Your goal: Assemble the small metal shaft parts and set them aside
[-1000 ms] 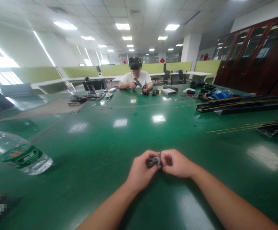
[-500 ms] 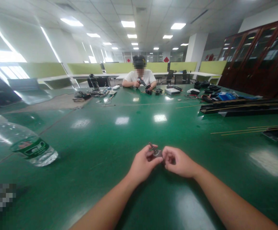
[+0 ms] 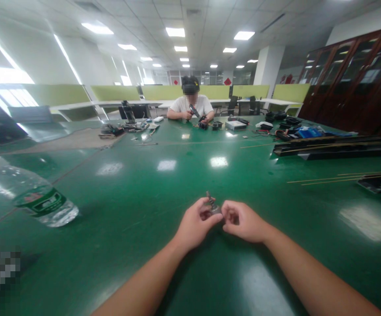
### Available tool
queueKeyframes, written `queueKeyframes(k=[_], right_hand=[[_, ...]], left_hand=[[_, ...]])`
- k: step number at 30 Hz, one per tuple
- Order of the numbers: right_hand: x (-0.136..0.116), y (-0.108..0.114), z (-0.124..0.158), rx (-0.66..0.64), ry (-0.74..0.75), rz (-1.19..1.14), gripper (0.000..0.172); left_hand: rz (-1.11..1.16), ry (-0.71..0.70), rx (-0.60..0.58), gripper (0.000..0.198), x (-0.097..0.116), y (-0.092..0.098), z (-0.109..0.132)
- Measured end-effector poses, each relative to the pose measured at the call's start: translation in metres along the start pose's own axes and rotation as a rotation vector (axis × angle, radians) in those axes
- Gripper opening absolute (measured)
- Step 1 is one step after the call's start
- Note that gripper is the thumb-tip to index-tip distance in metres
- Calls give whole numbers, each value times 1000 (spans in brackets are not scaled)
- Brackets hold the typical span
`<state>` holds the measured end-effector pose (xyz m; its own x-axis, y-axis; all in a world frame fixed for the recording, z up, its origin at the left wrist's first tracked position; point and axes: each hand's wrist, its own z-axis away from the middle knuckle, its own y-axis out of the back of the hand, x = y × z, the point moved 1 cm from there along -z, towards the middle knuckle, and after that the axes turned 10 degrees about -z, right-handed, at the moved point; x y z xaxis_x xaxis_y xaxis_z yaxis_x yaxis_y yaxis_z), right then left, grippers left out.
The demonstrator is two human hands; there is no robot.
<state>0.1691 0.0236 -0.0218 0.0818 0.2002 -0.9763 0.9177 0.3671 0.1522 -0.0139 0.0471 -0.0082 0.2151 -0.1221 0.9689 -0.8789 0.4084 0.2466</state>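
A small grey metal part (image 3: pixel 215 210) has a rounded, wider base and a thin ridged stem rising from it. My left hand (image 3: pixel 194 224) is closed around this part, with the thumb across the near side of its base and the fingers behind. Close against the part's right edge is my right hand (image 3: pixel 247 223), its fingers curled in toward the thumb. Whatever those right fingertips grip is hidden from view. Both hands are just over the green tabletop (image 3: pixel 137 206).
A clear water bottle (image 3: pixel 44 199) with a green label is at the left. Black channels with thin rods (image 3: pixel 335 147) lie at the right. Across the table a person (image 3: pixel 192 105) holds a dark tool, among electronic parts and a white box (image 3: pixel 236 125).
The metal part has turned in my left hand, so its stem stands more upright than before. My hands have hardly shifted.
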Motion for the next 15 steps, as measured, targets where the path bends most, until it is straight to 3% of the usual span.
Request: queueKeyframes(k=[15], right_hand=[[-1,-1,-1,12,-23,86,17]], left_hand=[[17,2,58,58,-2,-2,0]])
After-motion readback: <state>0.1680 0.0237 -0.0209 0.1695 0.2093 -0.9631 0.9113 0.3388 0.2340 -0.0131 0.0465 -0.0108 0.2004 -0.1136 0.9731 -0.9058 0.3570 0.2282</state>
